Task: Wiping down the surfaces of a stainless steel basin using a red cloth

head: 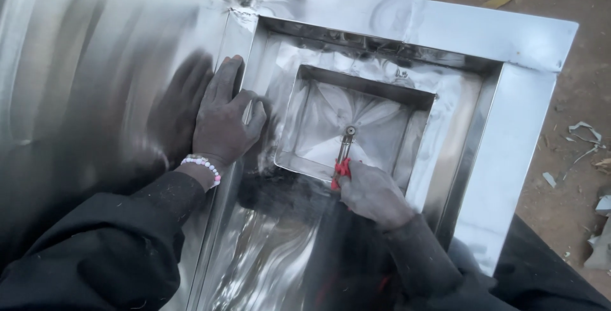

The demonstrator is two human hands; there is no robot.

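Steel sink (509,133), pliers (344,155) in basin, right hand (372,193) gripping

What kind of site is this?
Likely an outdoor sheet-metal workshop: bare reddish dirt ground with scattered scraps, a large shiny stainless-steel stepped hopper, and a red-handled plier-like tool in the right hand.

We see a silvery, mirror-bright steel sink (407,24); inside its basin, red tool handles (342,172); left of it, a pink-and-white bead bracelet (202,166) against black sleeves (127,247).
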